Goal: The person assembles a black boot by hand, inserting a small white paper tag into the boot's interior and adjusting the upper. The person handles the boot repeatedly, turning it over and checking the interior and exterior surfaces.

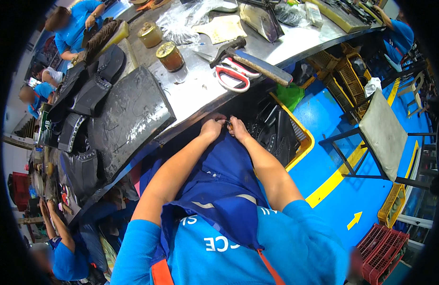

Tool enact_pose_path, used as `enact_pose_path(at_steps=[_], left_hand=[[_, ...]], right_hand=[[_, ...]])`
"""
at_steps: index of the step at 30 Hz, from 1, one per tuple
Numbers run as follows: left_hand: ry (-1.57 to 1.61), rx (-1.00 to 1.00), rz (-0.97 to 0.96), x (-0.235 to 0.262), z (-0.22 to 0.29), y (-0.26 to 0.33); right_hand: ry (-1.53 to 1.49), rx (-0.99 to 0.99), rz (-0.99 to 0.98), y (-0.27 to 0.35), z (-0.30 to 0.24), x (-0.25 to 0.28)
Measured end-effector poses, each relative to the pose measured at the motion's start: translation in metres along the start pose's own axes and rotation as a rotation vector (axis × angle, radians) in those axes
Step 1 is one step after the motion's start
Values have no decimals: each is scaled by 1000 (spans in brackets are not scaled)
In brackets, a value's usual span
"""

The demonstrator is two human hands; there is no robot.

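My left hand [213, 128] and my right hand [238, 128] meet in front of the navy apron [217, 164], just below the table's edge. Both have their fingers closed in a pinch. Between the fingertips is something small and dark, too hidden to name. Close to my right hand, a yellow crate [308, 141] holds black leather-like pieces [281, 137] with rows of holes. Above my hands on the metal table [193, 95] lie scissors [233, 78] with red and white handles. A hammer [262, 66] rests beside them.
Two glass jars [169, 57] stand on the table. To the left are a black board [131, 118] and several black shoe uppers [89, 92]. A stool [381, 133] and red crates [383, 249] occupy the right floor. Co-workers [77, 28] are at the left.
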State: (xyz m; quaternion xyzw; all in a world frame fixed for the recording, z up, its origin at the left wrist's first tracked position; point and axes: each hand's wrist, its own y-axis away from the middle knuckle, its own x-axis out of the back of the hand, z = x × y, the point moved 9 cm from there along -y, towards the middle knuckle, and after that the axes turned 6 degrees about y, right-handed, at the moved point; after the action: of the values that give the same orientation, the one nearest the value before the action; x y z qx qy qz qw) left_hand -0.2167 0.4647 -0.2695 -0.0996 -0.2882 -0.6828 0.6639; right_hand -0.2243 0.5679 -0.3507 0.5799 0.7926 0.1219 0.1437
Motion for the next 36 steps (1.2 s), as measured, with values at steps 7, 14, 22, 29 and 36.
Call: enact_pose_path(at_steps=[7, 14, 22, 29, 36], left_hand=[[216, 125, -35, 4, -9, 1], [269, 123, -39, 8, -13, 2], [286, 138, -13, 11, -15, 0], [308, 142, 24, 14, -10, 6], [302, 127, 44, 14, -8, 7]], right_hand=[[-8, 60, -45, -4, -9, -10], [124, 130, -27, -9, -15, -11], [121, 128, -48, -14, -10, -15], [76, 98, -47, -11, -9, -14], [96, 111, -54, -7, -16, -17]])
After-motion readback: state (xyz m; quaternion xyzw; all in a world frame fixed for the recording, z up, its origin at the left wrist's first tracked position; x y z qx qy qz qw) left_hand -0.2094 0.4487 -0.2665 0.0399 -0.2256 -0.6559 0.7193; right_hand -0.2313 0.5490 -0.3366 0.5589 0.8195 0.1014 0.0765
